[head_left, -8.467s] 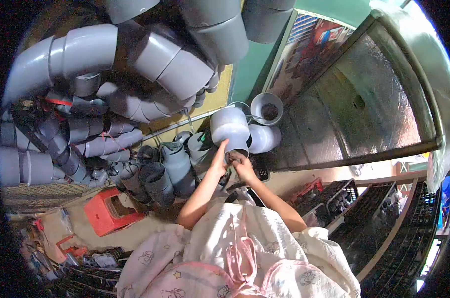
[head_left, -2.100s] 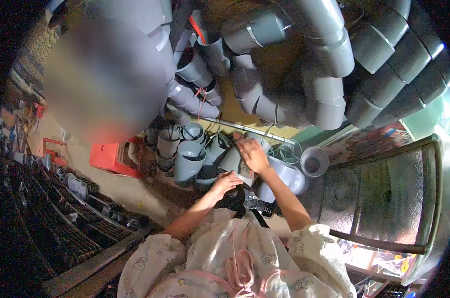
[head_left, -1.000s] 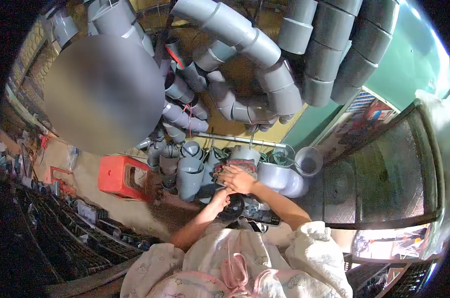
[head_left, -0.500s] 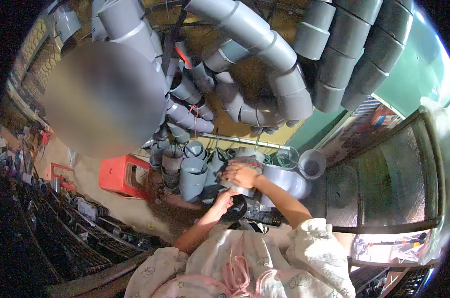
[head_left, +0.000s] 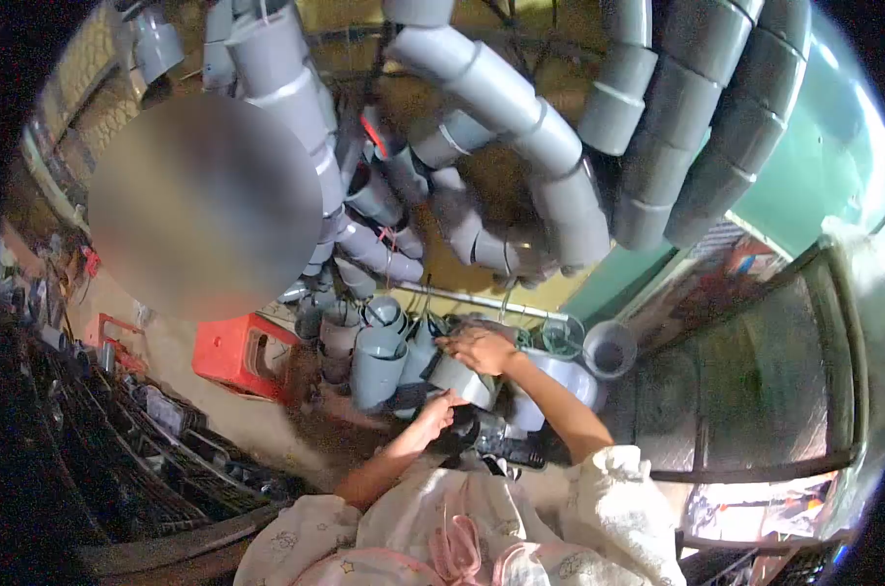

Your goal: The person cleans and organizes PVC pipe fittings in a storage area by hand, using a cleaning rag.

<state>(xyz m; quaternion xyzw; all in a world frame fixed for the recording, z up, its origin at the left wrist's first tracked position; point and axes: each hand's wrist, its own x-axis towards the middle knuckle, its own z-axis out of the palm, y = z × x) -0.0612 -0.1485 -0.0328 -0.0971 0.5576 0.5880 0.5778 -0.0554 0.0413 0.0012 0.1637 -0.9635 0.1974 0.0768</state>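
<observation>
A light grey pipe fitting (head_left: 462,382) is tilted in front of my body, between both hands. My right hand (head_left: 482,349) lies over its upper end, fingers reaching left, with a dark cloth-like patch under them. Near its lower edge is my left hand (head_left: 441,414), fingers bent together and touching the rim. Just left of the fitting stand grey pipe pieces (head_left: 379,369). Whitish pipe pieces (head_left: 560,386) lie to the right, partly behind my right forearm.
Chains of grey pipe fittings (head_left: 550,146) hang overhead. A red stool (head_left: 232,356) stands at left, below a large blurred area. Dark racks (head_left: 149,459) fill the lower left. A framed mesh panel (head_left: 755,381) is at right, and a round pipe opening (head_left: 610,350) lies beside it.
The view has shifted, with the hanging pipes appearing lower. More of the fitting's side now shows between my hands, and the dark patterned cloth under my right hand is less visible.
</observation>
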